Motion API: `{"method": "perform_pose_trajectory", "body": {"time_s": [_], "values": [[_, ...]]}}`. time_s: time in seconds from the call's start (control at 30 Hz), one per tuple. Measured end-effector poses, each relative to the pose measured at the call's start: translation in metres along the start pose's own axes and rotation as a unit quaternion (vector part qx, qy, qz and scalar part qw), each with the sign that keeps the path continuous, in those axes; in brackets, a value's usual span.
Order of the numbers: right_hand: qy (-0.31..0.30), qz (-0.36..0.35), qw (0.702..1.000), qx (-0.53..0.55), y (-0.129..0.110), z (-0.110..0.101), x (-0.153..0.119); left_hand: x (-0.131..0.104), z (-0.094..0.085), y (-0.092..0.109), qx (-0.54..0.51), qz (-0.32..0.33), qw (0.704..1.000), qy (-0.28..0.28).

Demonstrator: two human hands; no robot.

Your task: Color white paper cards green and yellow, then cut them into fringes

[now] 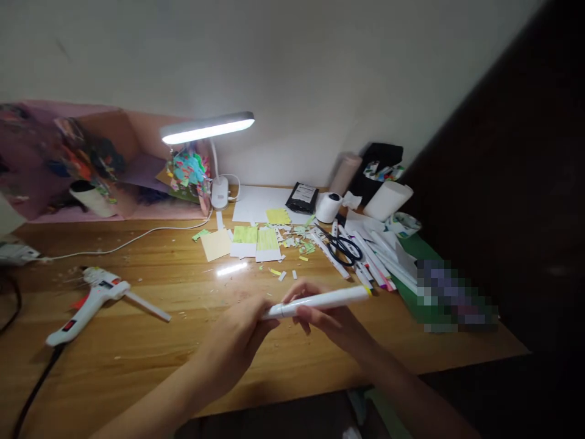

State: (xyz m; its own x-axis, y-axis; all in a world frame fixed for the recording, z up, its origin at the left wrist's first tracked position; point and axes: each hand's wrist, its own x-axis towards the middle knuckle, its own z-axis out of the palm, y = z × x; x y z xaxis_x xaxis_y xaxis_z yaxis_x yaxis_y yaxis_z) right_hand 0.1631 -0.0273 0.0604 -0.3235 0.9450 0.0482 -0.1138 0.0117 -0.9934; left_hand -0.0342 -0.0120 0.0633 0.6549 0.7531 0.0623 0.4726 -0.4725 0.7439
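Note:
A white marker pen point(333, 297) with a yellow end is held between both hands above the front of the table. My left hand point(249, 320) is closed around its left end. My right hand point(322, 318) pinches its barrel near the middle, and the yellow end sticks out to the right. Beyond the hands lie paper pieces coloured yellow-green point(267, 239), a plain cream square of paper point(216, 245) and many small green and white paper scraps point(304, 238). Black-handled scissors point(345, 250) rest on several other markers point(372, 259) to the right.
A white glue gun point(91, 305) with a black cord lies at left. A lit desk lamp point(210, 128) stands behind, before a pink box of crafts point(132, 213). At back right are a black pouch point(302, 197), a white camera-like device point(328, 207) and a paper roll point(388, 200).

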Motion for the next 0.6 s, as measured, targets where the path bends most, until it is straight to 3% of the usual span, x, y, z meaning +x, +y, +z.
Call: {"method": "perform_pose_trajectory", "body": {"time_s": [0.17,0.4,0.6], "values": [[-0.007,-0.015,1.0,-0.003,-0.002,0.004,-0.001,-0.013,-0.002,0.004,0.085,0.061,0.993,0.058],[-0.049,-0.048,0.997,-0.022,-0.006,0.001,-0.011,-0.007,-0.001,0.013,0.123,0.152,0.975,0.108],[-0.054,-0.067,0.996,-0.021,0.001,-0.003,-0.014,-0.004,-0.002,0.014,0.149,0.173,0.968,0.105]]}}
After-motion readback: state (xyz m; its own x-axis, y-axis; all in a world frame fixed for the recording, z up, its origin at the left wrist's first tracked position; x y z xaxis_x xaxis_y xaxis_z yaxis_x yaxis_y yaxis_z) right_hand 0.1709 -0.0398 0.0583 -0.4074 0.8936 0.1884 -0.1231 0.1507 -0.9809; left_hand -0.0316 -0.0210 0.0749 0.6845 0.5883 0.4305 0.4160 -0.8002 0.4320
